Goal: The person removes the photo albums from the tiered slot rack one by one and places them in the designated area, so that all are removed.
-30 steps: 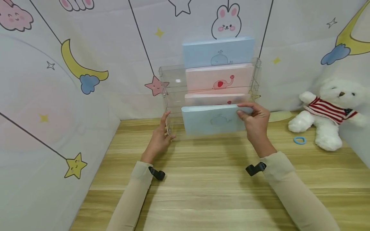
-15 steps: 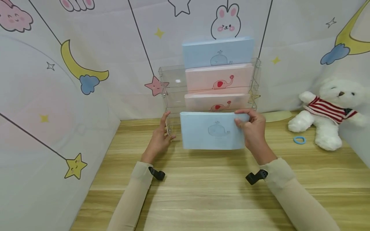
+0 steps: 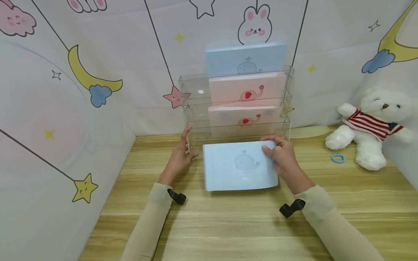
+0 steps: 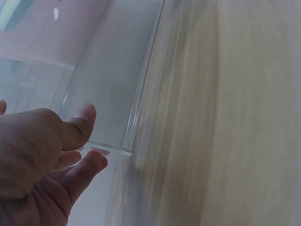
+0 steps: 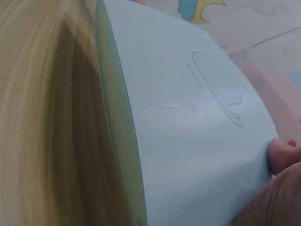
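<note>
My right hand (image 3: 285, 159) pinches the upper right corner of a light blue booklet (image 3: 225, 168) with a whale drawing, thumb on its front cover. The booklet is held tilted in front of a clear tiered rack (image 3: 200, 105); in the right wrist view a gap shows between its covers. My left hand (image 3: 177, 157) grips the rack's lower left side, and in the left wrist view its thumb and fingers lie around the clear panel's corner. Standing in the rack are another blue whale booklet (image 3: 225, 61) at the top and two pink elephant booklets, an upper (image 3: 225, 88) and a lower (image 3: 225, 117).
On the right of the wooden table (image 3: 228, 228) sits a white teddy bear (image 3: 369, 145) in a striped shirt. A blue ring (image 3: 337, 158) lies beside it. A pale yellow flat piece (image 3: 310, 132) lies by the patterned back wall (image 3: 147, 72).
My right hand has drawn the blue whale booklet out of the rack's lowest tier, down and toward me, baring the lower pink booklet. The left hand keeps its place on the rack.
</note>
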The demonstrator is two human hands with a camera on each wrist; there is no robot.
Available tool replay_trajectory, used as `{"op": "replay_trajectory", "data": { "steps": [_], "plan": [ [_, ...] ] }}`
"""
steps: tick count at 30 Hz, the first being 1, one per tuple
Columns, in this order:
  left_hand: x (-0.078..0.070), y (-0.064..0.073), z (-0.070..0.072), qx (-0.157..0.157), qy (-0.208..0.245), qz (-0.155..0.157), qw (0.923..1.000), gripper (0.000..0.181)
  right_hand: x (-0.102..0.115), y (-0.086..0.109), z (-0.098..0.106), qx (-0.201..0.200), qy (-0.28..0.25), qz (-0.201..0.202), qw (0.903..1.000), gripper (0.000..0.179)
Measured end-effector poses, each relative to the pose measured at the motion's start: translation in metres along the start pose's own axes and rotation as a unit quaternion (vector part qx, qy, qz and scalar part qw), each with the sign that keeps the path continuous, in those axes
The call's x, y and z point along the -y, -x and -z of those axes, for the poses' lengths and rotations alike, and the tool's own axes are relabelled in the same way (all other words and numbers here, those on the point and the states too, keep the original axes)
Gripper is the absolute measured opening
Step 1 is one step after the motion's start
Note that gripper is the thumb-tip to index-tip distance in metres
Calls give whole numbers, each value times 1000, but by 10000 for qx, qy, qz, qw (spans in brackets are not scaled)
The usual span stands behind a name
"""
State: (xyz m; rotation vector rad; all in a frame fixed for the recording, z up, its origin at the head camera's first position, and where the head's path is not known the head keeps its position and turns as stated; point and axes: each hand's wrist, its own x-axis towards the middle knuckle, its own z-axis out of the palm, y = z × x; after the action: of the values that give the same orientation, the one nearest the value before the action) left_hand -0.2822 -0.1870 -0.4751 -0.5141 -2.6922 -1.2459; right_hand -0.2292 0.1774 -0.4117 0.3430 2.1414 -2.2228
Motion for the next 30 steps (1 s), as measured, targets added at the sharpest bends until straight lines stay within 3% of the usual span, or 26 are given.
{"op": "replay_trajectory", "data": {
  "steps": [8,17,21,24,30],
  "plan": [
    [1,1,0,-18,103,62,9999,109,-19,-3,-2,284,-164,-278,9991,30],
    [2,0,1,-1,-101,-68,9999,111,-32,-6,-9,431,-121,-492,9978,31],
    [2,0,1,12,-243,-79,9997,113,-36,-7,-11,463,135,-570,9972,24],
    [2,0,1,0,-303,-111,9995,115,-38,-9,-12,506,439,-507,9965,32],
    [0,1,1,-38,-394,-100,9992,117,-48,-14,-9,684,1494,15,9864,41]
  ]
}}
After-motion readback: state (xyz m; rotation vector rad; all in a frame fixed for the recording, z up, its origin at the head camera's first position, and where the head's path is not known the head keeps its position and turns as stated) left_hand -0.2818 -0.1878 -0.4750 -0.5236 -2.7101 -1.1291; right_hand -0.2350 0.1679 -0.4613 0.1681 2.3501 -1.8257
